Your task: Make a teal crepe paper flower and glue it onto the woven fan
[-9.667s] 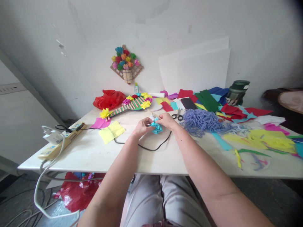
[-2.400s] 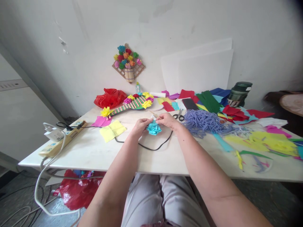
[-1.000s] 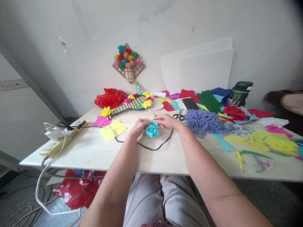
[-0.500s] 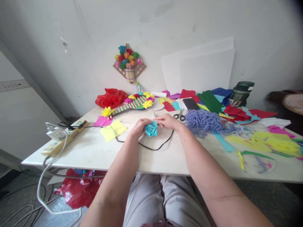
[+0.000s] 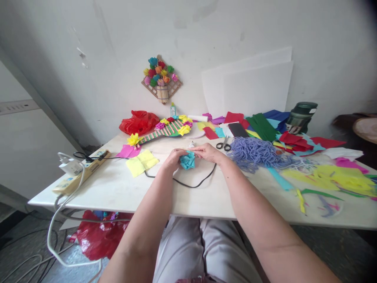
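Between my two hands, over the middle of the table [image 5: 203,204], is a blue paper flower [image 5: 187,160] with crumpled petals facing me. My left hand [image 5: 174,158] is closed on its left side. My right hand [image 5: 207,151] reaches across behind the flower, fingers closed at its upper right edge; the fingertips of both hands meet there and are partly hidden. A black cord [image 5: 193,186] curves on the table below the flower. Just behind my hands is a small white tip [image 5: 192,144] that I cannot make out. Yellow paper squares [image 5: 142,162] lie to the left.
Scissors [image 5: 224,145] and a heap of purple yarn [image 5: 253,151] lie right of my hands, with coloured paper scraps [image 5: 330,177] beyond. A flower-trimmed craft piece [image 5: 165,130] and red plastic bag [image 5: 139,122] are at the back. A power strip [image 5: 81,173] stands on the left.
The blue flower has turned slightly between my hands and its petals look a little different. Both hands stay in nearly the same place.
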Available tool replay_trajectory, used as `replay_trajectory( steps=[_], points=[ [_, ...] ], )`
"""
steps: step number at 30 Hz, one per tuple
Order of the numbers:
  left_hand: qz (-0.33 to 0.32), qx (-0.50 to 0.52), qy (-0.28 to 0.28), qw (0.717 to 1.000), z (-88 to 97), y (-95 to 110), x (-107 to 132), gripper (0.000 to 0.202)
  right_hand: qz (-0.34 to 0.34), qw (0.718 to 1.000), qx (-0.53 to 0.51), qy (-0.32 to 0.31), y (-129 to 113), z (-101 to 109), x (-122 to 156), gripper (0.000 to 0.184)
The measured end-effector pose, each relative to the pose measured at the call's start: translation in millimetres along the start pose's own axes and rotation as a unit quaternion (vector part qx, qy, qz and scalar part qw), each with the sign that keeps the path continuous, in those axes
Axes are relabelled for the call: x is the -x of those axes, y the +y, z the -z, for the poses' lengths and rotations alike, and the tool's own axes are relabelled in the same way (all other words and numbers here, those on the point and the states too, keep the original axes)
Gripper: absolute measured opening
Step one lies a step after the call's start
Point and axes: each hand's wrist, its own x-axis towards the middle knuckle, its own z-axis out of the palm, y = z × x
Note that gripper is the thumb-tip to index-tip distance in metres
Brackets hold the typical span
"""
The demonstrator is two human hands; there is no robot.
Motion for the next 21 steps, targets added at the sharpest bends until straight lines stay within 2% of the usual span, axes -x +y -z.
replay_trajectory(
  steps=[4, 8, 14, 21],
  points=[
    [-0.001, 0.005, -0.018, 1.000, 1.4, -1.2, -1.0, 0.015, 0.005, 0.999, 0.040, 0.004, 3.1, 0.3, -1.3, 0.029],
    [0.000, 0.011, -0.023, 1.000, 0.9, -1.1, -0.8, 0.016, 0.024, 0.990, 0.137, 0.018, 5.0, 1.4, -1.4, 0.030],
    [0.008, 0.035, 0.033, 0.999, -2.9, -0.6, -0.4, 0.016, 0.016, 0.961, 0.277, 0.024, -1.0, 2.0, 0.6, 0.035],
    [0.011, 0.049, 0.019, 0.999, -3.1, -1.4, -0.8, 0.022, 0.015, 0.946, 0.322, 0.018, -11.4, 1.2, 2.7, 0.035]
  ],
)
